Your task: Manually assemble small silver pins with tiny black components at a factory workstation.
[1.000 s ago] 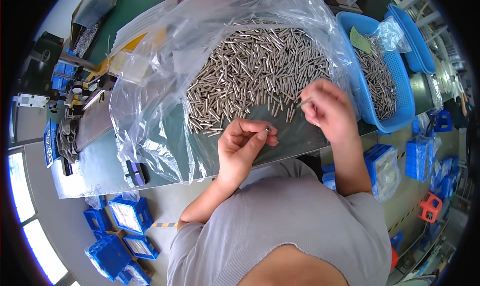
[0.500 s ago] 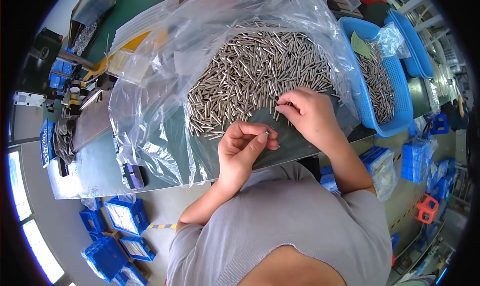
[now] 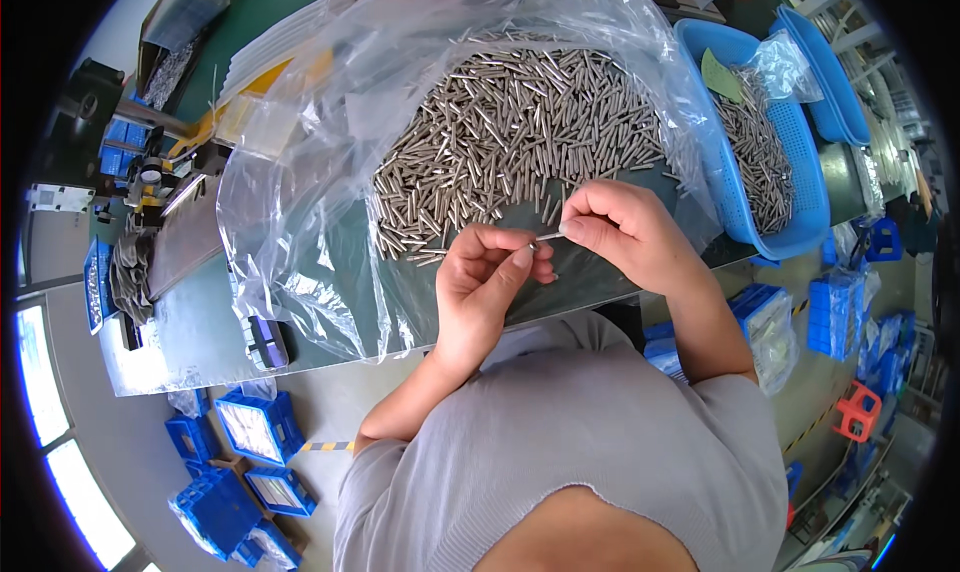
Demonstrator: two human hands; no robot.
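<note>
A wide heap of small metal pins (image 3: pixel 520 122) lies on a clear plastic sheet (image 3: pixel 300 222) over the green table. In front of the heap, my right hand (image 3: pixel 630 232) pinches one slim metal pin (image 3: pixel 549 237) between thumb and forefinger. Its free end points left and meets the fingertips of my left hand (image 3: pixel 485 277). There the left thumb and forefinger are closed on a small metal piece (image 3: pixel 532 246), mostly covered by the fingers, so its kind cannot be made out. The left hand's other fingers are curled.
To the right stands a blue plastic basket (image 3: pixel 808 187) with more pins and a green paper slip (image 3: pixel 720 77). Behind it is another blue basket (image 3: pixel 840 122). A dark phone-like object (image 3: pixel 265 344) lies at the table's front left edge. Blue crates (image 3: pixel 260 427) stand on the floor.
My right hand has moved from the near edge of the pin heap toward my left hand, bringing a pin to its fingertips. The left hand has barely moved.
</note>
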